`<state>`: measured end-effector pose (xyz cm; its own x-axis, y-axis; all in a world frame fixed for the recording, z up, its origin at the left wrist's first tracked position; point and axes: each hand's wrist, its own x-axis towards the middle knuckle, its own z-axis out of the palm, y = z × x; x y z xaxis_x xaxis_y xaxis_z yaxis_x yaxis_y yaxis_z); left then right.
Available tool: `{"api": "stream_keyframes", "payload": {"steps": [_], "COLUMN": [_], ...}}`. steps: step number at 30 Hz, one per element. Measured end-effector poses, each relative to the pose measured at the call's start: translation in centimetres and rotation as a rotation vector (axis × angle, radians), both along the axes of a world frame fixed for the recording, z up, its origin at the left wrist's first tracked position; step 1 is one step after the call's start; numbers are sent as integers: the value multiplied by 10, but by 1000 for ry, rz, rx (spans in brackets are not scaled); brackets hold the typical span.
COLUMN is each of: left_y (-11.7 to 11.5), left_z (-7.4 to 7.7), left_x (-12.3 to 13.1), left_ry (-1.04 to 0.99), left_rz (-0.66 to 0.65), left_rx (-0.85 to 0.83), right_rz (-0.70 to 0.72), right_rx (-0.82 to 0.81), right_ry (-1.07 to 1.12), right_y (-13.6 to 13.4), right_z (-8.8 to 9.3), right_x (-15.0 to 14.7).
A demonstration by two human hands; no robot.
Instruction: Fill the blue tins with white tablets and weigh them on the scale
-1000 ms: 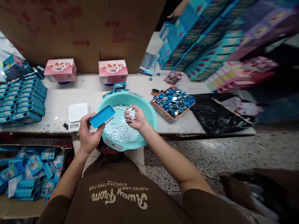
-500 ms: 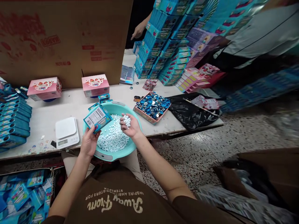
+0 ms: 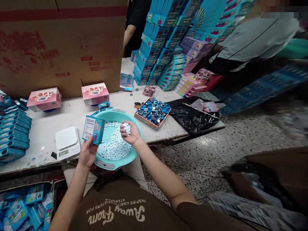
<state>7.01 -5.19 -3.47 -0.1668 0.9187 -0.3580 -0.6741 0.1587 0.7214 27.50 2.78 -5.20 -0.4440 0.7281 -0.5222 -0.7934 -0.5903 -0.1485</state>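
A blue candy box [image 3: 94,129] is gripped in my left hand [image 3: 88,153], its printed back with a white label facing me. It stands nearly upright over the left side of the turquoise basin [image 3: 137,154]. My right hand [image 3: 131,134] is cupped around a heap of white candies [image 3: 126,128] above the basin's right side. More white candies [image 3: 114,148] lie loose across the basin floor. The basin rests against my lap at the table's edge.
Left of the basin sits a white kitchen scale [image 3: 66,138]. A tray of blue and silver caps [image 3: 154,110] stands to the right, beside a black plastic bag [image 3: 192,117]. Tall stacks of blue boxes [image 3: 154,48] and a large cardboard carton [image 3: 60,48] rise behind.
My left hand has turned the candy box more upright and moved slightly left. My right hand still holds its candies. The view has shifted, and the other person's hand behind the carton is now hidden.
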Motion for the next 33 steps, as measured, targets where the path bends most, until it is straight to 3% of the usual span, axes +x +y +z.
{"api": "stream_keyframes", "payload": {"steps": [5,12,18,20,23,26,29,33], "left_y": [-3,-3,-15,-19,-21,-20,-18,-17], "left_z": [2,1,-5,-7,-11,-13,-15,-17], "left_x": [4,17,15,17,24,37,52,65], "left_ry": [321,227,865,997,989,921,873,726], "left_rz": [-1,12,-1,-50,-70,2,11,-69], "left_rx": [101,66,64,73,128,178,208,220], "right_rz": [-11,0,-56,-79,-120,-147,-146,-159], "right_rx": [6,44,27,29,37,18,-12,21], "right_ry": [8,-71,-110,-123,-139,-157,-143,-159], "right_y": [0,-1,-1,0,-2,-9,-17,-18], "right_z": [-1,7,29,37,45,44,37,20], "right_x": [4,5,1,-1,-6,-15,-28,-37]}}
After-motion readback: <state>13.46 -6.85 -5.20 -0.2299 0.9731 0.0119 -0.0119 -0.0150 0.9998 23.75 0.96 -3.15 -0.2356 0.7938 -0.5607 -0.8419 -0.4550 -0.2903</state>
